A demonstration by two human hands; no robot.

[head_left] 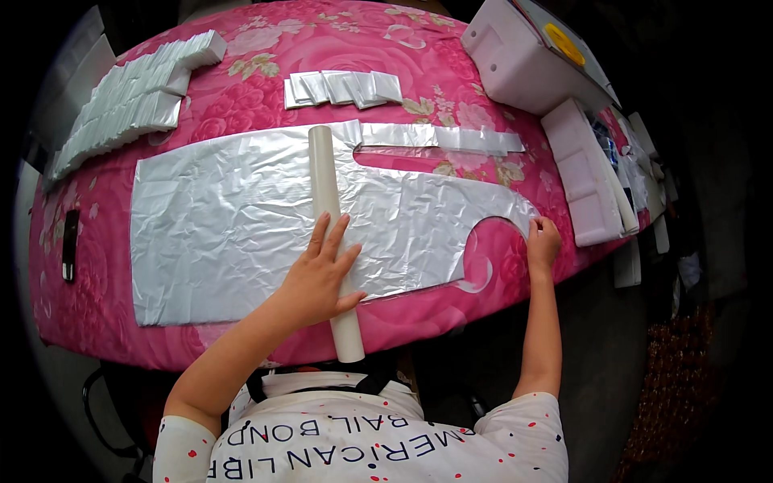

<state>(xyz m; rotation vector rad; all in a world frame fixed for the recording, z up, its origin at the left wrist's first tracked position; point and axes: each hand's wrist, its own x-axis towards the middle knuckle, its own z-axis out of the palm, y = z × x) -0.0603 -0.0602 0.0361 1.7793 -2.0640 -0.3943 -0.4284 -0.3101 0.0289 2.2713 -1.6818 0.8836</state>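
Observation:
A thin, silvery-white plastic apron (225,229) lies spread and wrinkled in front of me, its neck end to the right and a long folded tie strip (439,138) along its far side. Across its middle rests a white tube (324,173), whose near end reaches past the apron. My left hand (320,278) lies on the tube with fingers spread, not wrapped round it. At the far right, my right hand (544,244) pinches the tip of the apron's neck loop between thumb and fingers. The exact bit between those fingertips is hidden.
A pink flowered cloth (233,105) covers the table. Beyond the apron lies a row of folded plastic packets (346,88). Many more are stacked at far left (129,101). A white foam box (511,60) and a foam tray (581,177) stand right; a black phone-like object (71,245) lies left.

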